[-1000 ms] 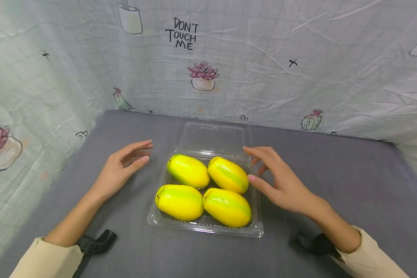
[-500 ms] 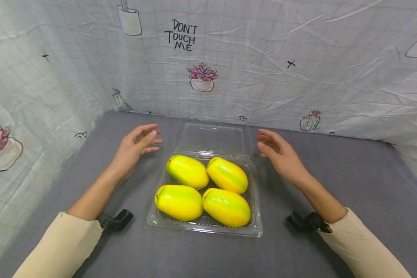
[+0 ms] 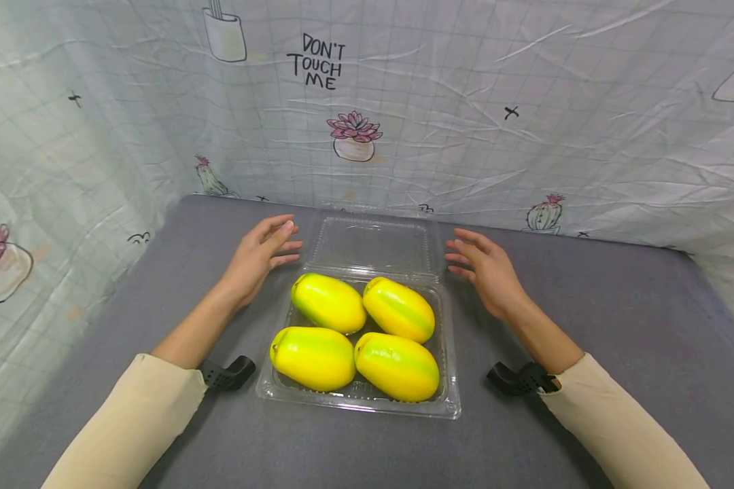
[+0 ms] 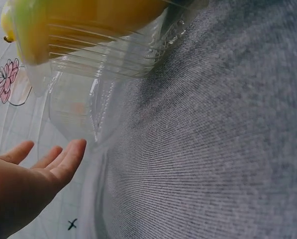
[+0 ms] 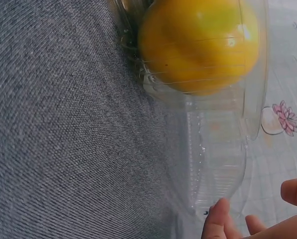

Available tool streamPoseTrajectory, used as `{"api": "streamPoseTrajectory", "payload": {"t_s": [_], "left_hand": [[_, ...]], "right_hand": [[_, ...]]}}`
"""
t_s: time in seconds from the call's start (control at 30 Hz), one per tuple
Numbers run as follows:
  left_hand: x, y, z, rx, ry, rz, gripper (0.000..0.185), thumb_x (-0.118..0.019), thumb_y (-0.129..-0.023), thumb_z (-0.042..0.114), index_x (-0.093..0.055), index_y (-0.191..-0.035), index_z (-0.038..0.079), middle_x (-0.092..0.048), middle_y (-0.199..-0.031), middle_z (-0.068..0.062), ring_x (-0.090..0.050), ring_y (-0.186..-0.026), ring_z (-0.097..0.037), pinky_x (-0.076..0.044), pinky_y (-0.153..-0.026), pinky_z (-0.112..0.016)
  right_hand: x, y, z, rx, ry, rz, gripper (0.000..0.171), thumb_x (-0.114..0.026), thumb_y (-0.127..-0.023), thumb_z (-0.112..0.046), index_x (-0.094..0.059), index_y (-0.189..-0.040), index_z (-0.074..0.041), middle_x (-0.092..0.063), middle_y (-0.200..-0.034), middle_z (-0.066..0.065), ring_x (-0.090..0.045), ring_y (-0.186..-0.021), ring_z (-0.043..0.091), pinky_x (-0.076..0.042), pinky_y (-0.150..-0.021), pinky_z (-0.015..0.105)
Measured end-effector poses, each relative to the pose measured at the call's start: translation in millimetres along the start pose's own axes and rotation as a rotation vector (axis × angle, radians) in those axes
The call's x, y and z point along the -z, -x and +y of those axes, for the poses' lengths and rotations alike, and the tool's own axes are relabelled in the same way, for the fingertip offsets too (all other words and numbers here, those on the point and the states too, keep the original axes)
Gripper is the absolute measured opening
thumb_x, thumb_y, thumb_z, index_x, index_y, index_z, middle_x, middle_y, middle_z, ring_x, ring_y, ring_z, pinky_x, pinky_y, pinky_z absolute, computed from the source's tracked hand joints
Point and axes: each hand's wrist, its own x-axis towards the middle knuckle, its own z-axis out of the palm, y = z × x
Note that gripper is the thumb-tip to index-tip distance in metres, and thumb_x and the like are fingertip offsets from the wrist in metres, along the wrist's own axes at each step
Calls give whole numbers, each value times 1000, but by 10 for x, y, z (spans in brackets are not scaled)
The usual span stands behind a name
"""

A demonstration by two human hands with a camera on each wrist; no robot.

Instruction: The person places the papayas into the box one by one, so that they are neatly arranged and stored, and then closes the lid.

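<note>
Flanking the clear lid (image 3: 372,244) below "DON'T TOUCH ME" (image 3: 317,61): both hands' fingers (image 3: 279,236) relaxed, empty.

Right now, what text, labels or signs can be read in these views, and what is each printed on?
"DON'T TOUCH ME": hand-lettered black print on the backdrop cloth, above the pink flower pot drawing.
Small black "x" marks are scattered on the same cloth; they are signs, not words.
The clear plastic box and the four yellow-green fruits show no label or brand.
In the right wrist view a sliver of black lettering at the edge is too cut off to read.
</note>
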Motion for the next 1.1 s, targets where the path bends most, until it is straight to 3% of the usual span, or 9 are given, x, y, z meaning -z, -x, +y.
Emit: {"api": "streamPoseTrajectory", "payload": {"t_s": [0.4,1.1], "left_hand": [[-19,-95,-27,79,103,-44,70,-50,-88,42,-24,-136,0,-34,-133,-24,-42,-115,-39,-37,-91,-47],[-27,-87,110,-16,136,-98,57,-48,-92,32,-29,-134,-2,-32,-133,-29,-39,-117,-41,-34,-92,-49]], "right_hand": [[-41,-38,49,-11,-35,-11,52,-47,-93,-21,-27,-138,-5,-37,-134,17,-41,-116,32,-34,-94,45],[-7,9,-16,60,-25,16,48,-47,-93,-18,-32,-137,-6,-40,-133,16,-44,-112,31,-34,-93,46]]}}
